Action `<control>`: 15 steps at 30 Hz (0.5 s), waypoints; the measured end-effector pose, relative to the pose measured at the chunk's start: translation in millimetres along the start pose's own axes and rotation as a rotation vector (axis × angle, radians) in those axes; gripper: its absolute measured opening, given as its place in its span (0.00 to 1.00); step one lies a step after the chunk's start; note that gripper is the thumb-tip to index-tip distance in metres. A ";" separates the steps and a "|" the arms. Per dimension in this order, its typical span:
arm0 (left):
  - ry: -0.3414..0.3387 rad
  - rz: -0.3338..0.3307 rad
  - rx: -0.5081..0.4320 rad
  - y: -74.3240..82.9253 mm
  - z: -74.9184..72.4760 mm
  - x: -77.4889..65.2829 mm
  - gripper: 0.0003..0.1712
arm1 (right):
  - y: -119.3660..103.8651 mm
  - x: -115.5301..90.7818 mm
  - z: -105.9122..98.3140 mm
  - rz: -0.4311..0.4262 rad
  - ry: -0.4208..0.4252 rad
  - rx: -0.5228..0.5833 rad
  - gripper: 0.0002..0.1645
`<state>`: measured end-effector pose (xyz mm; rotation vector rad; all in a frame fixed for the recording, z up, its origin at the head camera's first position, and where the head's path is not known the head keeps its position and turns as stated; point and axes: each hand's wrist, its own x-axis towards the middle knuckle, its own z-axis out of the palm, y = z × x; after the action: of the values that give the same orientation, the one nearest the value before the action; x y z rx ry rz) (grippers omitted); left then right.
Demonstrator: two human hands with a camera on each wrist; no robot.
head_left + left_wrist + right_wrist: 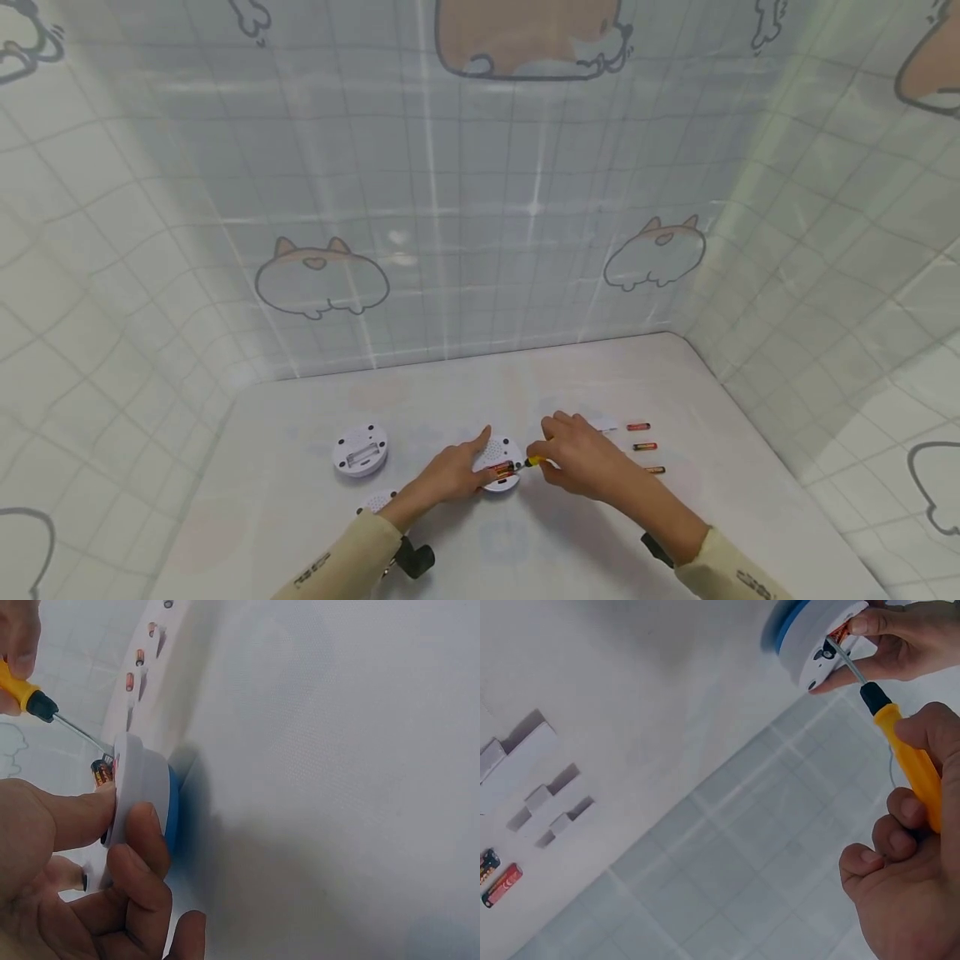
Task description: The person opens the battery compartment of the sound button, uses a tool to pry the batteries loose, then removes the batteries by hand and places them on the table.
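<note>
My left hand (453, 471) grips a round white device (491, 452), its thumb against the batteries (501, 471) in the compartment and its other fingers along the side. In the left wrist view the device (154, 787) stands tilted, its blue rim (173, 810) toward the table. My right hand (583, 457) holds a yellow screwdriver (911, 757) by the handle. The thin metal shaft reaches the battery compartment, with the tip right at the end of the batteries. Small dark feet and speaker holes mark the device's upturned face.
Another round white device (351, 465) lies at the left with an open battery slot; a third (377, 502) is partly behind my left forearm. Several loose batteries (645, 447) lie at the right, near small white pieces (538, 798). A patterned curtain (495, 283) hangs behind the table.
</note>
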<state>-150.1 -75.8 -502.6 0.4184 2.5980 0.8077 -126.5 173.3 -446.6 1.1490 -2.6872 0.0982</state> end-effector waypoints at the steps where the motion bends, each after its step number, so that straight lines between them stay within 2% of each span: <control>1: -0.001 0.000 -0.001 -0.1 0.4 0.4 0.46 | -0.8 -0.3 0.2 -0.002 0.009 -0.009 0.12; 6: -0.012 -0.013 -0.022 -0.3 1.4 -0.4 0.47 | -4.0 -1.2 1.8 0.016 0.023 -0.014 0.11; 12: -0.008 -0.015 -0.027 -0.4 1.9 -1.1 0.48 | -3.5 -1.2 -1.4 0.102 -0.065 0.011 0.10; 15: -0.005 -0.002 -0.026 -0.9 1.7 -0.2 0.47 | -4.0 0.0 -3.3 0.116 -0.090 0.007 0.08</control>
<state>-149.3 -75.8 -504.4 0.4092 2.5801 0.8380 -123.0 170.9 -443.5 1.0217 -2.8346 0.0765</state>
